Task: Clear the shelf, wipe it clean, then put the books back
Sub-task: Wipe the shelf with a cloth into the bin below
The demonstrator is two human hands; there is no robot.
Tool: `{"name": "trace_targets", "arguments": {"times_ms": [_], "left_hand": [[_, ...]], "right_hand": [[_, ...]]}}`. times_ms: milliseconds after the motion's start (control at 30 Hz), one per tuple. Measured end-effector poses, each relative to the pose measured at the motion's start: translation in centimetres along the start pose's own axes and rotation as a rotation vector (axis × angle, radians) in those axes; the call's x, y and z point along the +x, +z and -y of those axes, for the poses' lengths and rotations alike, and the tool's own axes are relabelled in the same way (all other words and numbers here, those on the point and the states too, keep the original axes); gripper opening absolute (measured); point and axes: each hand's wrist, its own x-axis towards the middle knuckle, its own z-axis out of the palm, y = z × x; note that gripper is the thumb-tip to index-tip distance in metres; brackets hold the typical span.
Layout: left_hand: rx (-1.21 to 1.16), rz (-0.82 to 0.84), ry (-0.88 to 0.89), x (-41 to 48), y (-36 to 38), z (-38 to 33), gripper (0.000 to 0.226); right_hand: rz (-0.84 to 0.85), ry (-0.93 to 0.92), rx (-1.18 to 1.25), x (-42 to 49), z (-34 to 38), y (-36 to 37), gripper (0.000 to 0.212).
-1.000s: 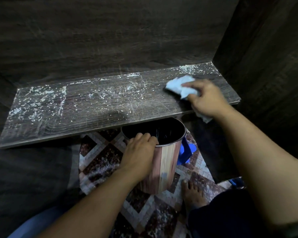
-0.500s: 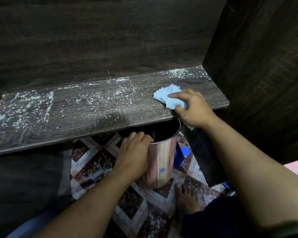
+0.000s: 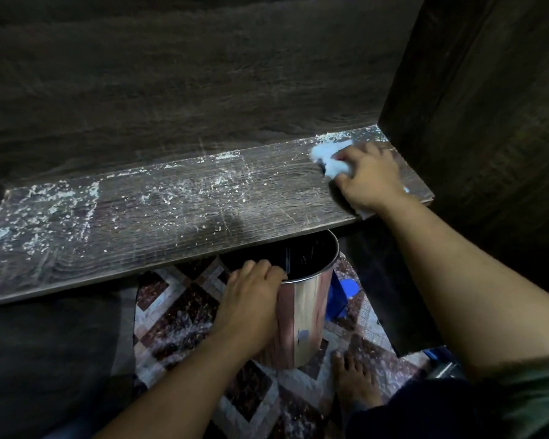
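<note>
Dusty dark wood-grain shelf (image 3: 171, 223) — wiping incomplete.
Right hand (image 3: 368, 179) grips crumpled pale-blue cloth (image 3: 328, 156); left hand (image 3: 251, 296) grips shiny cylindrical metal bin (image 3: 301, 315) — sweep binward.

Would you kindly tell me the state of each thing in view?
shelf: bare of books, white dust on left and middle.
cloth: crumpled, on shelf's right end.
right hand: grips cloth.
bin: upright, open, below shelf's front edge.
left hand: grips bin's rim.
floor: flecked with white specks.
</note>
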Motion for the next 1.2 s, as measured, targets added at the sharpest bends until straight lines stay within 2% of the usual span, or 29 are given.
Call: {"name": "trace_targets", "arguments": {"times_ms": [67, 133, 167, 233, 300, 367, 400, 467, 533, 600, 667, 733, 800, 867, 900, 1000, 1200], "left_hand": [[-0.003, 0.003, -0.014, 0.1, 0.1, -0.2, 0.039], [-0.012, -0.026, -0.015, 0.2, 0.1, -0.5, 0.040], [-0.014, -0.021, -0.011, 0.2, 0.0, -0.6, 0.038], [-0.007, -0.011, -0.004, 0.1, -0.4, -0.9, 0.035], [-0.011, -0.009, -0.002, 0.0, -0.4, -0.8, 0.039], [-0.004, -0.002, -0.002, -0.1, -0.4, -0.7, 0.040], [-0.013, 0.004, 0.001, -0.2, -0.6, -0.7, 0.038], [-0.021, 0.013, -0.007, -0.3, -0.6, -0.6, 0.038], [-0.013, -0.013, -0.016, -0.3, -0.1, -0.1, 0.042], [-0.006, -0.013, -0.005, -0.4, 0.1, 0.0, 0.041], [0.000, -0.016, -0.002, -0.4, 0.0, -0.1, 0.036], [0.014, -0.015, -0.003, -0.3, -0.1, -0.2, 0.034], [0.011, -0.023, -0.004, -0.3, -0.1, -0.2, 0.033], [0.007, -0.029, -0.003, -0.3, -0.3, -0.2, 0.034], [-0.001, -0.037, -0.002, -0.4, -0.3, -0.2, 0.034], [-0.002, -0.036, -0.010, -0.8, -0.5, 0.0, 0.033], [0.008, 0.006, 0.015, -1.9, -1.1, 1.2, 0.037]], "right_hand": [[0.064, -0.123, 0.071, -0.6, 1.9, -0.4, 0.035], [0.103, -0.164, 0.200, -1.1, 3.4, -0.8, 0.028], [0.078, -0.138, 0.283, -1.2, 3.7, -1.0, 0.026], [-0.110, -0.029, 0.352, -0.6, 2.9, -1.7, 0.025], [-0.267, 0.131, 0.209, 0.3, 0.7, -2.5, 0.035], [-0.222, 0.274, 0.027, 0.6, -1.4, -2.4, 0.045], [-0.157, 0.284, -0.043, 0.5, -2.0, -1.8, 0.049], [-0.065, 0.227, -0.115, 0.0, -2.1, 0.0, 0.054], [-0.047, 0.179, -0.097, -0.3, -0.8, 0.9, 0.052], [-0.024, 0.102, -0.049, -0.5, 1.2, 1.0, 0.050], [0.013, -0.060, 0.013, -1.1, 3.4, 1.2, 0.046], [0.026, -0.172, 0.179, -1.7, 5.0, 1.5, 0.043], [-0.076, -0.148, 0.316, -1.3, 5.4, 1.1, 0.042], [-0.226, -0.062, 0.257, -0.4, 4.5, 0.5, 0.044], [-0.240, 0.005, 0.170, -0.1, 3.7, 0.3, 0.045], [-0.057, 0.142, -0.034, 0.1, 1.4, 0.9, 0.049], [0.055, -0.124, 0.014, -0.3, 1.7, 2.1, 0.046]]}}
